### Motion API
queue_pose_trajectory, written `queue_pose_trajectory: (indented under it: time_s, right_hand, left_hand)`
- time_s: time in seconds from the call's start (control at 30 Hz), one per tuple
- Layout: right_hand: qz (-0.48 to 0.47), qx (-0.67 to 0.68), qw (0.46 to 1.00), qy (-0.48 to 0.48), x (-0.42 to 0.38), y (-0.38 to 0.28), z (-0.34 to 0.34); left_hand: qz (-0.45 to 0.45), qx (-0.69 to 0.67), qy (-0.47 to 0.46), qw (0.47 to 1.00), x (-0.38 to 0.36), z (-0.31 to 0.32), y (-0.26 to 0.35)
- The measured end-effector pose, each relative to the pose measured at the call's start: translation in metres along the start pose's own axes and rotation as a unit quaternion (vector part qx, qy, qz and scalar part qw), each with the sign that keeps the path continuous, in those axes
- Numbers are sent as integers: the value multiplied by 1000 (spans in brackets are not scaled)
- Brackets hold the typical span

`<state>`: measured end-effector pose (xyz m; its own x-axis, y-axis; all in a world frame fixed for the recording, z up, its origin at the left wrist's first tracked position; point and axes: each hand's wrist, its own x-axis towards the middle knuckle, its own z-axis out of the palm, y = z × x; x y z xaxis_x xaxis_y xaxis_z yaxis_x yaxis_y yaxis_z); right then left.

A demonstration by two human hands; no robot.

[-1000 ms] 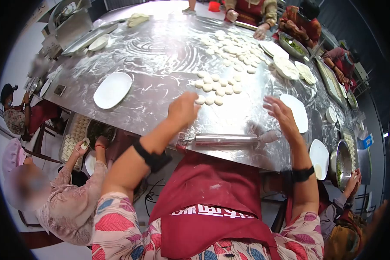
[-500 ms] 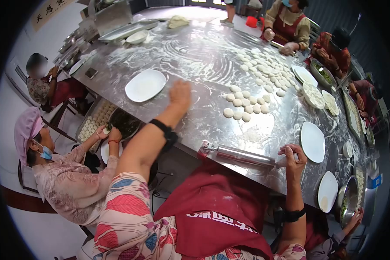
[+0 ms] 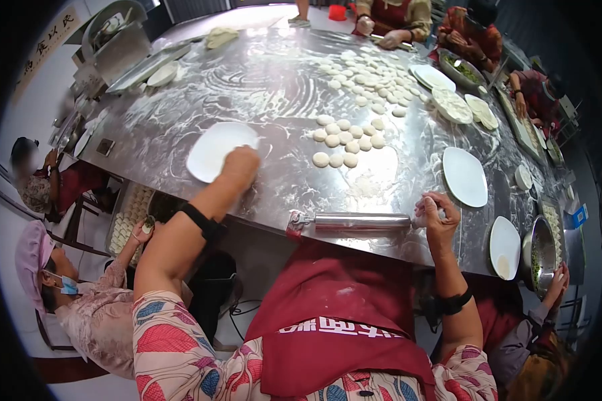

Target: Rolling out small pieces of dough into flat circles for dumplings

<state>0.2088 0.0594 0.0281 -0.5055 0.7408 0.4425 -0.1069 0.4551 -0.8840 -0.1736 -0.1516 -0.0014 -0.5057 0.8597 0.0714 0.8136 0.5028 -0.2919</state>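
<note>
My left hand is over the right side of a white plate, its fingers drawn together and pointing down; what they hold, if anything, is hidden. My right hand is closed around the right handle of a metal rolling pin, which lies along the near table edge. Beyond the pin, several small flattened dough pieces sit in a cluster on the floured steel table.
More dough rounds cover the far middle. White plates and a bowl of greens stand at right. A co-worker in a pink cap sits at left beside a tray of dumplings. Other people work across the table.
My left hand has moved left and down, from beside the plate to over it. My right hand stays on the rolling pin handle. The whole view has shifted as my head turned.
</note>
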Motion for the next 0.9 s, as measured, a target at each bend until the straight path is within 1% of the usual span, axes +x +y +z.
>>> queue_pose_trajectory:
  time_s: [0.07, 0.13, 0.23, 0.27, 0.33, 0.37, 0.43, 0.47, 0.53, 0.57, 0.6, 0.63, 0.67, 0.77, 0.87, 0.9]
  right_hand:
    - [-14, 0, 1000, -5, 0, -1, -2]
    - [-4, -4, 1000, -8, -1, -2, -4]
    - [16, -15, 1000, -8, -5, -1, -5]
    - [21, -20, 1000, -7, -5, -1, -7]
    - [-2, -38, 999, -3, -4, 5, -8]
    - [-11, -47, 999, 0, -6, 6, -9]
    - [42, 4, 999, 18, -9, 1, -4]
    - [70, 29, 997, 27, -11, 0, -4]
    - [39, 15, 999, 12, -10, 8, -8]
    - [27, 9, 1000, 5, -8, 12, -9]
    - [14, 4, 1000, -2, -8, 13, -9]
    - [47, 20, 999, 13, -9, 9, -7]
    - [47, 15, 999, 14, -10, 9, -7]
    - [50, 5, 998, 28, -14, 9, -7]
    - [51, -1, 998, 42, -19, 9, -5]
    - [44, -6, 998, 39, -19, 9, -5]
  left_hand:
    - [28, -18, 9, 999, -6, -28, 39]
    - [52, -90, -66, 992, 2, -67, 62]
    - [129, -219, 9, 967, 35, -67, 84]
    - [122, -222, -3, 967, 44, -66, 92]
    - [111, -227, -23, 967, 59, -68, 106]
    - [90, -215, -44, 972, 64, -67, 109]
    - [50, -189, -90, 977, 68, -70, 117]
    - [56, -183, -107, 976, 69, -70, 119]
    - [65, -170, -140, 973, 70, -74, 118]
    - [58, -184, -106, 976, 69, -70, 120]
    - [54, -201, -114, 972, 67, -71, 122]
    - [49, -217, -121, 967, 65, -72, 123]
    - [45, -233, -128, 963, 62, -73, 124]
    - [96, -361, -44, 927, 51, -86, 146]
    - [202, -496, -74, 841, 70, -65, 181]
    - [213, -495, -98, 837, 70, -64, 188]
